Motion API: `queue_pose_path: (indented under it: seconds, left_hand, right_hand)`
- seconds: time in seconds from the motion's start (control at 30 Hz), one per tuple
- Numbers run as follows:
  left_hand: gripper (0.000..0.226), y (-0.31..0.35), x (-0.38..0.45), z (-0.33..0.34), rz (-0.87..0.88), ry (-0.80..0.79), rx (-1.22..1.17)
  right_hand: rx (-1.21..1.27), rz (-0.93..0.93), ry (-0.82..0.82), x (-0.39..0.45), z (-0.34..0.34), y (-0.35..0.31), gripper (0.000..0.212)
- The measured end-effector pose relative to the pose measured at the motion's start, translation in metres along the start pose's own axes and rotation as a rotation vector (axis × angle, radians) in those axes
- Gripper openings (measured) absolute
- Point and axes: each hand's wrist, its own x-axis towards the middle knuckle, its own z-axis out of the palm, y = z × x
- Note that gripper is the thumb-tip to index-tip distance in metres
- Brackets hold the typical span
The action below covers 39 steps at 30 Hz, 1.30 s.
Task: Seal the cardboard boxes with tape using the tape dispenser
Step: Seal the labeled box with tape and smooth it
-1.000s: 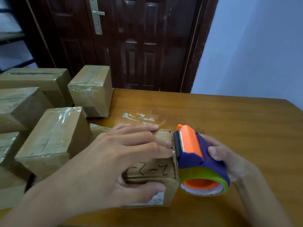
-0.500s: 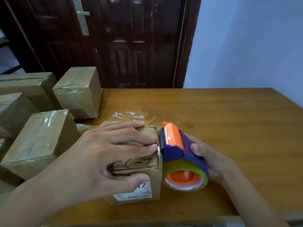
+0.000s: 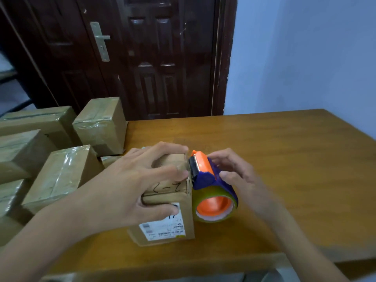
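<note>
A small cardboard box [image 3: 184,202] with handwriting on top and a white label on its front stands on the wooden table [image 3: 284,159]. My left hand [image 3: 130,180] grips it, fingers across the top and thumb on the front face. An orange and blue tape dispenser [image 3: 205,176] with a roll of clear tape is pressed against the box's right side, its blade at the top right edge. From the right, my right hand [image 3: 242,178] holds the dispenser, fingers curled over its blue body.
Several taped cardboard boxes crowd the left of the table, the nearest [image 3: 59,176] just left of my left arm and another [image 3: 101,123] behind it. A dark door [image 3: 154,58] and a pale blue wall stand beyond. Bare wood lies right of the dispenser.
My right hand's fingers have shifted higher over the dispenser, which stays against the box's right side. My left hand keeps its hold on the box. The view has shifted.
</note>
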Motion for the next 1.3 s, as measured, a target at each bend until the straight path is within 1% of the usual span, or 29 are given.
queue_pose_path:
  seconds: [0.03,0.07,0.17,0.23,0.27,0.33,0.4,0.5,0.6,0.7,0.73,0.8,0.83,0.9,0.93,1.0,1.07,1.1,1.17,1.2,1.3]
  left_hand:
    - [0.055,0.005,0.001,-0.003,0.001,-0.025,0.030]
    - [0.058,0.011,0.002,-0.004,-0.019,-0.056,0.064]
    - [0.069,0.022,0.005,-0.003,-0.086,-0.149,0.126]
    - [0.067,0.023,0.009,-0.003,-0.068,-0.101,0.190]
    - [0.063,0.022,0.011,-0.002,-0.069,-0.080,0.191]
    - [0.057,0.017,0.010,-0.001,-0.061,-0.058,0.130]
    - [0.053,0.010,0.006,0.001,-0.040,-0.037,0.078]
    - [0.049,0.006,0.000,0.002,-0.017,-0.016,0.058]
    - [0.048,0.004,0.003,0.002,-0.011,-0.009,0.055]
    - [0.050,0.005,0.002,0.002,0.046,0.012,0.062]
    - [0.049,0.008,-0.002,0.002,0.055,0.031,0.057]
    - [0.046,-0.007,0.008,0.006,0.043,0.100,-0.018]
    - [0.045,-0.013,0.014,0.006,-0.008,0.143,-0.087]
    - [0.054,-0.027,0.025,0.008,-0.163,0.317,-0.332]
    - [0.053,-0.024,0.024,0.013,-0.182,0.403,-0.418]
    - [0.051,0.001,0.009,0.034,-0.139,0.604,-0.514]
    - [0.054,0.029,-0.008,0.056,-0.223,0.714,-0.619]
    - [0.057,0.030,-0.011,0.067,-0.249,0.762,-0.650]
    - [0.070,0.025,-0.017,0.081,-0.313,0.817,-0.636]
    - [0.076,0.017,-0.019,0.084,-0.343,0.820,-0.604]
    - [0.085,0.013,-0.027,0.100,-0.356,0.741,-0.554]
  right_hand:
    - [-0.103,-0.032,0.046,-0.003,0.004,-0.002,0.032]
    - [-0.185,-0.059,0.057,-0.008,0.011,-0.005,0.035]
    - [-0.452,-0.086,0.083,-0.015,0.029,-0.003,0.058]
    - [-0.502,-0.126,0.132,-0.014,0.030,0.004,0.063]
    - [-0.520,-0.144,0.146,-0.014,0.029,0.005,0.064]
    - [-0.557,-0.161,0.155,-0.011,0.028,0.004,0.060]
    - [-0.629,-0.169,0.129,-0.009,0.027,0.002,0.056]
    - [-0.719,-0.153,0.091,-0.015,0.017,0.003,0.055]
    - [-0.818,-0.159,0.065,-0.028,0.007,0.006,0.061]
    - [-0.883,-0.165,0.031,-0.029,0.005,0.002,0.068]
    - [-0.885,-0.161,0.030,-0.028,0.003,-0.002,0.069]
    - [-0.905,-0.180,0.037,-0.024,-0.005,-0.019,0.069]
    - [-0.903,-0.193,0.045,-0.020,-0.011,-0.034,0.069]
    - [-0.934,-0.217,0.040,-0.006,-0.023,-0.073,0.075]
    - [-0.989,-0.229,0.012,0.002,-0.028,-0.093,0.078]
    - [-1.161,-0.241,-0.092,0.023,-0.029,-0.124,0.084]
    - [-1.340,-0.221,-0.236,0.041,-0.019,-0.143,0.085]
    - [-1.405,-0.220,-0.306,0.048,-0.010,-0.148,0.085]
    - [-1.489,-0.237,-0.405,0.059,0.007,-0.155,0.084]
    - [-1.521,-0.255,-0.437,0.064,0.015,-0.155,0.083]
    - [-1.581,-0.323,-0.534,0.078,0.037,-0.147,0.081]
